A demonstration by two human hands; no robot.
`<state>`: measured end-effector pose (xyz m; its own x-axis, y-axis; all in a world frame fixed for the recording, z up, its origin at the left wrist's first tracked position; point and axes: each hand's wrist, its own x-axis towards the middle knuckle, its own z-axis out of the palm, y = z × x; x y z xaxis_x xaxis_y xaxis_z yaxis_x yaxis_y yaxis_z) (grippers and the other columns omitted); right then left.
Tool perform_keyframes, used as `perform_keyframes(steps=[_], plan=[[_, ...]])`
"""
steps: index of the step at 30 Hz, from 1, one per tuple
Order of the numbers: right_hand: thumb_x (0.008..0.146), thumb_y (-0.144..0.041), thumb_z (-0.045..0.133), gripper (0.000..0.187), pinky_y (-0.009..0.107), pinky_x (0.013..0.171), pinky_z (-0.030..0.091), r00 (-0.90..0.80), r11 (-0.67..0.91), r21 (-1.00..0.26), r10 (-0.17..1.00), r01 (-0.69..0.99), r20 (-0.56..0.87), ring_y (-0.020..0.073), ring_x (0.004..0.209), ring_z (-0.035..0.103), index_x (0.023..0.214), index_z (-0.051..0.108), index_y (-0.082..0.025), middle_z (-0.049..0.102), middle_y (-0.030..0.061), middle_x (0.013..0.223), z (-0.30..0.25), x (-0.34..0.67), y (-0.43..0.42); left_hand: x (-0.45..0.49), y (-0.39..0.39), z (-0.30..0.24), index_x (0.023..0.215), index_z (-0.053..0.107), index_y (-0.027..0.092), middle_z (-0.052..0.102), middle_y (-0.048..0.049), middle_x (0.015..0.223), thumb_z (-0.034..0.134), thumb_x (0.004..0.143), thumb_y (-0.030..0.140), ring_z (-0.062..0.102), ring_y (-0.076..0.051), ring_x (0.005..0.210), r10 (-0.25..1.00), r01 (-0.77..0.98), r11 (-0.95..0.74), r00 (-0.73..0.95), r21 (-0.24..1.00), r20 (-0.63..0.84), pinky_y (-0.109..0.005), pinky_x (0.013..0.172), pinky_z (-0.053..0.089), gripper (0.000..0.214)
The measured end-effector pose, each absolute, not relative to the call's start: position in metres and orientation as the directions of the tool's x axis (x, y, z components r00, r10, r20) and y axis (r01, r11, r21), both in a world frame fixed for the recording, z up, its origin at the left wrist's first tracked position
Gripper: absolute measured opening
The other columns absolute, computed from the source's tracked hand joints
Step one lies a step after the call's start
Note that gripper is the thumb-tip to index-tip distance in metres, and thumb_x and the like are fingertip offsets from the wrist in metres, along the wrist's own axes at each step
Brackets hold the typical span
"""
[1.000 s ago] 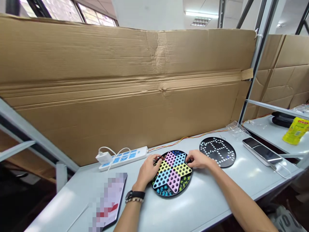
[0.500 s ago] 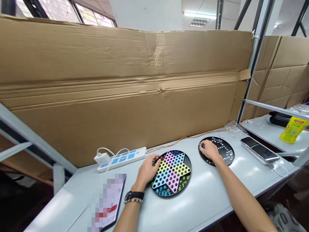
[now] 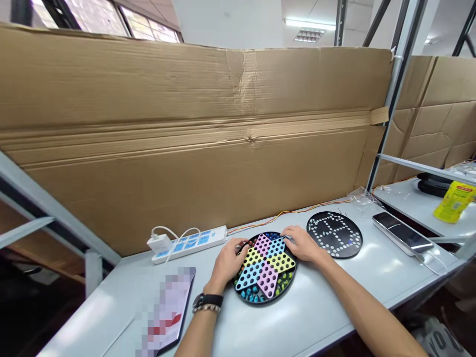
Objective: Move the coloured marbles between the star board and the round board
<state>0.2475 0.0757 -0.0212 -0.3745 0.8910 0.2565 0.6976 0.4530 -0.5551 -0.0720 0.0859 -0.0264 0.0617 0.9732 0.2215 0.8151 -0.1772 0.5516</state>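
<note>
My right hand (image 3: pixel 303 244) is back from the disc (image 3: pixel 334 234) at the board's (image 3: pixel 266 265) rim. My left hand (image 3: pixel 228 263) rests opposite. Both are curled; I cannot tell what they hold.

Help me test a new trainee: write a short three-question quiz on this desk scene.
1. True or false: the left hand rests on the left side of the coloured star board.
2. Which lies on the table just right of that board? A) a black disc with white dots B) a mug C) a keyboard
3. Which wrist carries the black watch?
Key: 1 true; 2 A; 3 the left wrist.
</note>
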Motion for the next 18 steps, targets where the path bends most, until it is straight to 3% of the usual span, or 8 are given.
perform_keyframes(steps=[6,12,18], plan=[[0.118,-0.026,0.057,0.039,0.046,0.119,0.051,-0.377,0.391,-0.495,0.917,0.776,0.133,0.0305,0.136,0.067,0.148,0.081,-0.025,0.079,0.0123,0.155,-0.014,0.244,0.067,-0.070,0.085,-0.021,0.110,0.090,0.028,0.094,-0.0085,0.118,0.052,0.099,0.056,0.082,-0.028,0.095,0.974,0.802,-0.178,0.062,0.570,0.216,-0.039,0.094,0.067,0.049],[0.120,-0.031,0.056,0.033,0.042,0.116,0.048,-0.247,0.255,-0.457,0.966,0.852,0.080,0.0305,0.133,0.068,0.126,0.086,-0.021,0.081,0.0146,0.138,0.001,0.238,0.062,-0.064,0.081,-0.015,0.106,0.090,0.028,0.095,-0.0072,0.114,0.054,0.098,0.057,0.080,-0.027,0.088,0.971,0.787,-0.209,0.096,0.581,0.220,-0.038,0.088,0.066,0.047],[0.116,-0.030,0.059,0.033,0.045,0.109,0.050,-0.184,0.183,-0.392,0.982,0.902,0.034,0.0382,0.135,0.068,0.122,0.088,-0.016,0.080,0.0224,0.140,0.016,0.220,0.062,-0.059,0.077,-0.013,0.099,0.089,0.028,0.094,-0.0073,0.111,0.054,0.100,0.060,0.079,-0.028,0.085,0.964,0.770,-0.243,0.125,0.590,0.234,-0.041,0.088,0.066,0.047]])
